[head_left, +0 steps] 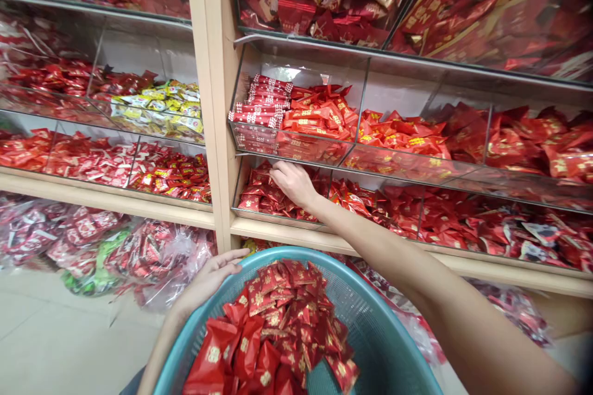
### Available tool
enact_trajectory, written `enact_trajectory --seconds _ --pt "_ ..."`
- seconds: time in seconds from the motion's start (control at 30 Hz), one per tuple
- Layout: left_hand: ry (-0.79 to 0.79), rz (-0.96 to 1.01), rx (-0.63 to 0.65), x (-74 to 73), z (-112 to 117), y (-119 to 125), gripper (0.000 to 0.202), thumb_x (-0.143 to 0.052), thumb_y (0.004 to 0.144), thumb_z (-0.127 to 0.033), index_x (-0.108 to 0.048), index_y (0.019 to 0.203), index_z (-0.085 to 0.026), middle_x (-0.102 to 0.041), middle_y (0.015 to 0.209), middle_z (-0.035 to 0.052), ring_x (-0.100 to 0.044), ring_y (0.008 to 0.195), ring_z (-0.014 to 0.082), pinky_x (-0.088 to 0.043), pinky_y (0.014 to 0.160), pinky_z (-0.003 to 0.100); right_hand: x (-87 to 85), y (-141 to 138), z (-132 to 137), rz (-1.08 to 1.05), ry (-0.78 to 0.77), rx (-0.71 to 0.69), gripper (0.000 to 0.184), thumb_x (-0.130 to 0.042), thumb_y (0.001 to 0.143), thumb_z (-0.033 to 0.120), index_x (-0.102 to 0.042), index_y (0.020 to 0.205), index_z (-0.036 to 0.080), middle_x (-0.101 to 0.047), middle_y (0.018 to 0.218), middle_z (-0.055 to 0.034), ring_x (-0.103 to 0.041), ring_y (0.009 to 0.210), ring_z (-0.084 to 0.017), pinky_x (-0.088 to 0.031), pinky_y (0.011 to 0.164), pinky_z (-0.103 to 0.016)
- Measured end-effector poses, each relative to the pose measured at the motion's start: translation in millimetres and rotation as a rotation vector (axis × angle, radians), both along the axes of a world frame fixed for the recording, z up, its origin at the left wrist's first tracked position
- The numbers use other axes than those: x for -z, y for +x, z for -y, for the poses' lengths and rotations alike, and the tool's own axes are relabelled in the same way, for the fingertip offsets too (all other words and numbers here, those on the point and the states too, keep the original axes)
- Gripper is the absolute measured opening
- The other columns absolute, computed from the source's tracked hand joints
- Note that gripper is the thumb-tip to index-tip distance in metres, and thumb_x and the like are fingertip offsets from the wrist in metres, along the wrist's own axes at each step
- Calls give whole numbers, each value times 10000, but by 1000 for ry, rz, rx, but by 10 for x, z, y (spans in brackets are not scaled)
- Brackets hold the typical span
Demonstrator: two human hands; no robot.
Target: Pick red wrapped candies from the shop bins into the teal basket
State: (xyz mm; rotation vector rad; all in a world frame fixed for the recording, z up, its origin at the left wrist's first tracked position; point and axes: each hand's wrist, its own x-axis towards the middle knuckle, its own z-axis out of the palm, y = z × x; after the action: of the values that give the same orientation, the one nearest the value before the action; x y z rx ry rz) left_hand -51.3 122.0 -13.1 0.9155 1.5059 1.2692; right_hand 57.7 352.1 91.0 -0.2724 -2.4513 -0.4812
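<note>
A teal plastic basket [370, 308] is in front of me, holding red wrapped packets [291, 302] with gold print, small flat ones heaped behind larger puffed ones. My left hand [210, 278] holds the basket's left rim, fingers lying along it. My right hand [294, 184] is inside the lowest shelf bin, directly over a pile of small dark red packets [259, 192]. Its fingers curl downward into the pile, and the fingertips are hidden, so whatever they grip does not show.
A wooden upright [215, 105] divides the shelves. Clear bins above my right hand hold patterned red packets [262, 105] and bright red packets [319, 111]. Yellow-and-white packets [162, 105] fill a left bin. Bagged candy [148, 253] lies on the tiled floor [55, 333].
</note>
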Motion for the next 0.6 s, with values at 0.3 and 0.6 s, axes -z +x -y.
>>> enact_trajectory --seconds 0.3,0.6 --pt "-28 -62 -15 -67 -9 16 439 -633 653 -336 -642 1078 -227 -685 1051 42 -584 1010 285 -423 899 362 279 1162 656 -226 -267 -108 187 -406 900 238 -572 952 169 -584 958 -71 -504 883 -158 -381 759 -302" --pt "-42 -122 -10 -57 -29 28 431 -639 659 -352 -646 1072 -229 -621 1178 48 -528 1112 284 -367 975 356 630 2133 1084 -20 -561 134 144 -440 874 214 -571 815 196 -574 829 -41 -505 786 -164 -390 705 -301"
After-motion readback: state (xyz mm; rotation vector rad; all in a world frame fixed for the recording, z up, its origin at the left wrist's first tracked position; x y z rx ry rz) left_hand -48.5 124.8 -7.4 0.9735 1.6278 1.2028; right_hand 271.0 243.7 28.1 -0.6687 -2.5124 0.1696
